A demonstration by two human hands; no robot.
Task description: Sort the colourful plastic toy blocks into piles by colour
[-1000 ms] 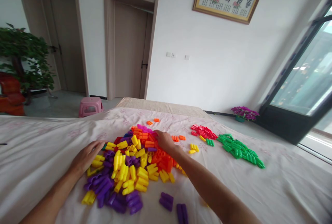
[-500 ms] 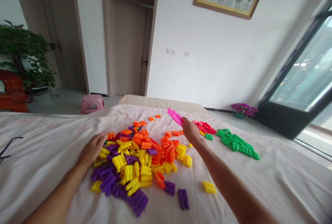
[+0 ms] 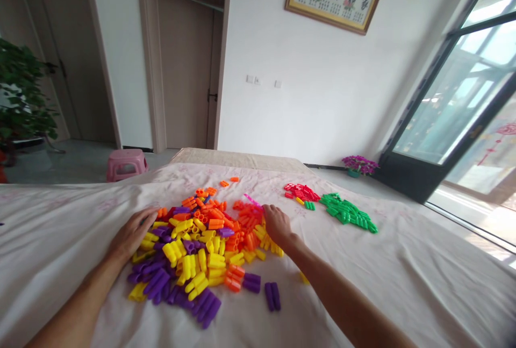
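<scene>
A heap of plastic pieces shaped like joined tubes (image 3: 193,246), in yellow, purple and orange, lies on a pale bed sheet (image 3: 330,299). My left hand (image 3: 135,232) rests against the heap's left edge, fingers stretched toward an orange piece (image 3: 162,212). My right hand (image 3: 278,224) is closed at the heap's right side on a flat pink plastic piece (image 3: 253,201). The pink piece is smeared and seen nearly edge-on over the orange-red pieces (image 3: 248,224), and its full shape is unclear. Fingertips of the right hand are partly hidden.
A red pile (image 3: 304,192) and a green pile (image 3: 349,212) lie to the right, with a small yellow piece (image 3: 300,201) beside them. Two purple tubes (image 3: 272,296) lie in front. A pink stool (image 3: 127,164) stands on the floor beyond the sheet.
My right hand has moved down and left, bringing the pink piece from above the sheet to the heap's right side. My left hand stays at the heap. The view has turned right.
</scene>
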